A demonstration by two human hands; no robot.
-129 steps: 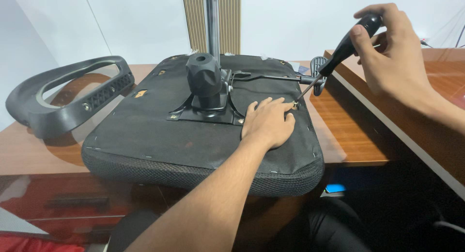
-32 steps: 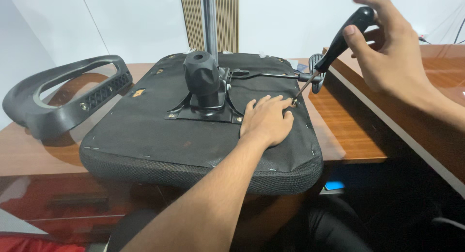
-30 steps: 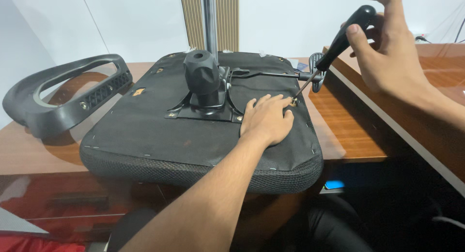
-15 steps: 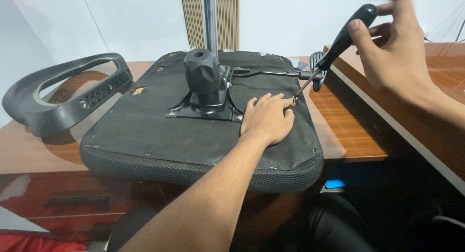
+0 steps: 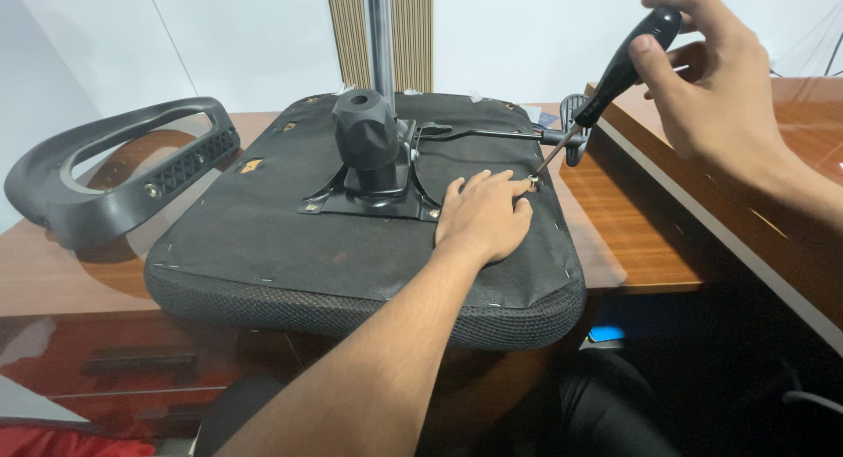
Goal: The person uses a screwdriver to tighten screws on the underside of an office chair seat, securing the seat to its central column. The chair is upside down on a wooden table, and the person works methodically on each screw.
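An upturned black chair seat lies on a brown wooden desk. A black mechanism with a metal post stands at the seat's middle. My left hand rests flat on the seat's fabric, its fingertips beside a small brass screw near the right edge. My right hand grips the black handle of a screwdriver, whose thin shaft slants down to that screw.
A black curved armrest lies on the desk at the left. A black lever with a paddle end sticks out from the mechanism toward the right. A second, higher wooden surface runs along the right. A ribbed panel stands behind.
My right hand's fingers, spread off the handle half a second ago, have closed round the screwdriver's top again. The left hand and the seat have stayed put.
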